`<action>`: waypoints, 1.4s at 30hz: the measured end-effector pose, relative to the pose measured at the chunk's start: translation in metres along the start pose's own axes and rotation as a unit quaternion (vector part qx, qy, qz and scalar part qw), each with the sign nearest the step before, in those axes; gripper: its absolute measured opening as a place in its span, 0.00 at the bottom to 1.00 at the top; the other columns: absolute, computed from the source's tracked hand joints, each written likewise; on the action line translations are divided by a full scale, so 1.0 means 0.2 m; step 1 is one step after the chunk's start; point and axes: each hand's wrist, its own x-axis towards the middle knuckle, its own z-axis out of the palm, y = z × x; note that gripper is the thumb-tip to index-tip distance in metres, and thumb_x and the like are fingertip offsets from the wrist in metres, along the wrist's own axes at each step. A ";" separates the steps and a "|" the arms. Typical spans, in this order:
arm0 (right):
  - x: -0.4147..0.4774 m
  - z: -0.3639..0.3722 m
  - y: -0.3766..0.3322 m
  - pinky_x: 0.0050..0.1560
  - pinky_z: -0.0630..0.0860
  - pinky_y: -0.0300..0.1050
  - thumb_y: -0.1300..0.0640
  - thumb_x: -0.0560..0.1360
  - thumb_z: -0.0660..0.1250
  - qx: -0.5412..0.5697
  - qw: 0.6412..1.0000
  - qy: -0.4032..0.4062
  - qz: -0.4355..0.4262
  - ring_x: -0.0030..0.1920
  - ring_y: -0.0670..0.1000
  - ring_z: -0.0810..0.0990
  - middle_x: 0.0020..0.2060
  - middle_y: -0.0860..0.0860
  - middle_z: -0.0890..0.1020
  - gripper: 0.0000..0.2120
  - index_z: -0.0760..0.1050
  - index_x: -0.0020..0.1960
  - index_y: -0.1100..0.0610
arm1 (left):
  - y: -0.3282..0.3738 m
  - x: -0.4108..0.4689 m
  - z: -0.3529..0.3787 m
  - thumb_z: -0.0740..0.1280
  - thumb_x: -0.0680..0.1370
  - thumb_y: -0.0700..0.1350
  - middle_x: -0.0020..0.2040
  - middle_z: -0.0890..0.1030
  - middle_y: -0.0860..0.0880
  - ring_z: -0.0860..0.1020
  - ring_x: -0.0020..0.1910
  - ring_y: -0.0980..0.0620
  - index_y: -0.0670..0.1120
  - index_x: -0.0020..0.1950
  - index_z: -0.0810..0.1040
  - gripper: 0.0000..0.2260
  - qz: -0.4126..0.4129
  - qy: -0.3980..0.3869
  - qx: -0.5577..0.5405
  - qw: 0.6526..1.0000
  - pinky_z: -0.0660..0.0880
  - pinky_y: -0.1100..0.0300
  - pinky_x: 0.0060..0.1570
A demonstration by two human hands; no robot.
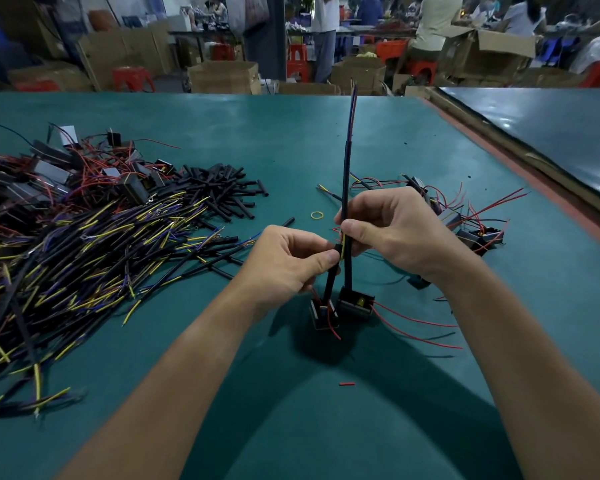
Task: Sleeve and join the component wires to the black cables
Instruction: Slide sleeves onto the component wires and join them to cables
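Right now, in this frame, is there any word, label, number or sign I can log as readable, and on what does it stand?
No text can be read.
On the two small black boxy components above the green table: no legible marking.
On the brown cardboard boxes behind: any print is too blurred to read.

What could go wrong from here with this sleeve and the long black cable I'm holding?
The thin yellow wire may buckle at the short black sleeve the left hand pinches. The long black cable rises above the right hand and might whip sideways. The loose red leads could tangle.
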 end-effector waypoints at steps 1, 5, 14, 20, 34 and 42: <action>0.00 0.00 0.00 0.43 0.83 0.49 0.70 0.76 0.68 -0.002 1.000 -0.001 0.001 0.35 0.53 0.82 0.32 0.51 0.83 0.10 0.80 0.43 0.57 | 0.00 0.00 0.00 0.71 0.76 0.35 0.33 0.83 0.49 0.70 0.23 0.59 0.37 0.46 0.83 0.03 0.005 0.005 0.000 1.000 0.68 0.66 0.24; 0.00 -0.01 -0.01 0.42 0.83 0.47 0.70 0.76 0.68 -0.009 1.000 0.003 -0.005 0.34 0.49 0.83 0.30 0.47 0.83 0.10 0.81 0.42 0.56 | 0.00 0.00 0.01 0.71 0.75 0.36 0.34 0.83 0.45 0.68 0.23 0.57 0.38 0.45 0.84 0.02 0.012 0.004 -0.004 1.000 0.67 0.65 0.24; -0.01 -0.04 -0.03 0.42 0.83 0.43 0.71 0.77 0.65 0.004 1.000 -0.010 -0.006 0.32 0.48 0.81 0.30 0.46 0.81 0.11 0.80 0.43 0.57 | 0.03 0.00 0.00 0.72 0.74 0.34 0.28 0.80 0.52 0.68 0.22 0.60 0.41 0.39 0.83 0.05 0.082 0.040 -0.008 0.996 0.65 0.67 0.23; -0.01 -0.01 -0.03 0.43 0.83 0.45 0.71 0.77 0.65 -0.012 1.000 -0.002 0.000 0.33 0.48 0.81 0.32 0.50 0.82 0.11 0.79 0.43 0.57 | 0.03 -0.01 0.01 0.70 0.76 0.36 0.29 0.80 0.55 0.66 0.24 0.56 0.46 0.46 0.84 0.05 0.056 -0.009 0.020 0.998 0.67 0.65 0.25; -0.01 -0.01 -0.03 0.47 0.83 0.54 0.70 0.78 0.64 -0.022 0.999 -0.025 -0.004 0.37 0.53 0.82 0.35 0.55 0.82 0.11 0.79 0.43 0.57 | 0.03 -0.01 0.01 0.74 0.73 0.37 0.31 0.82 0.51 0.74 0.25 0.56 0.46 0.41 0.83 0.04 0.078 0.032 0.035 0.996 0.71 0.63 0.26; -0.01 0.00 -0.03 0.48 0.81 0.60 0.64 0.77 0.69 -0.010 1.000 0.002 0.012 0.36 0.58 0.81 0.37 0.67 0.83 0.06 0.81 0.44 0.68 | 0.04 -0.01 0.00 0.75 0.72 0.38 0.30 0.81 0.51 0.73 0.25 0.57 0.46 0.41 0.84 0.04 0.081 0.034 0.033 0.996 0.70 0.65 0.26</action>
